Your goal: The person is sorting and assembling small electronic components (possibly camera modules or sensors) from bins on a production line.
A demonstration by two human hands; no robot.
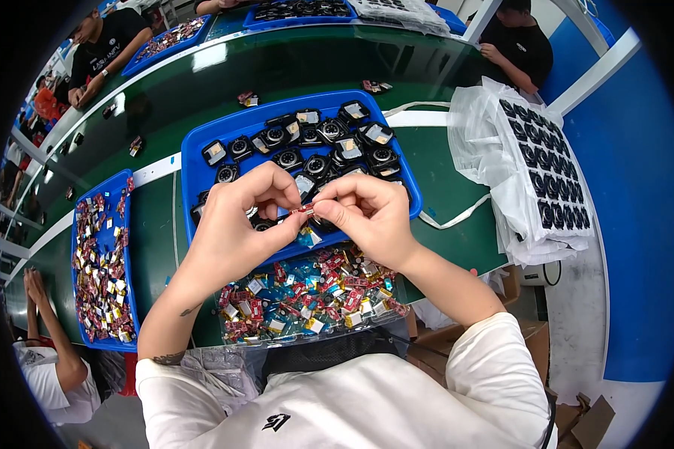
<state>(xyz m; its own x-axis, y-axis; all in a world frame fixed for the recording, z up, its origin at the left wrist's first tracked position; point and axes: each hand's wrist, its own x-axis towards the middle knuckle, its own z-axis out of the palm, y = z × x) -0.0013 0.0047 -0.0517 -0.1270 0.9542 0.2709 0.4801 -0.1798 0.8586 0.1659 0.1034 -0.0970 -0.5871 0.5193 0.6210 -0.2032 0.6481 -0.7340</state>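
Between the fingertips of my left hand (240,224) and my right hand (373,224) is a small red circuit board (305,210). Both hands pinch it; a silver and yellow piece (308,238) hangs just below. They are held over the near part of a blue tray (190,161) of black watch cases (332,131), some showing round backs and others open with pale insides. My hands hide part of the tray. Closer to me, under my wrists, a clear plastic tray or sheet holds a heap of red circuit boards with small silver batteries (314,299).
At left stands a blue tray (75,247) of similar boards. On the right, white wrapping (475,142) lies beside a stacked tray of black watch parts (547,165). Loose pieces (249,99) lie on the green belt (277,71). Co-workers (108,49) sit across and at the left.
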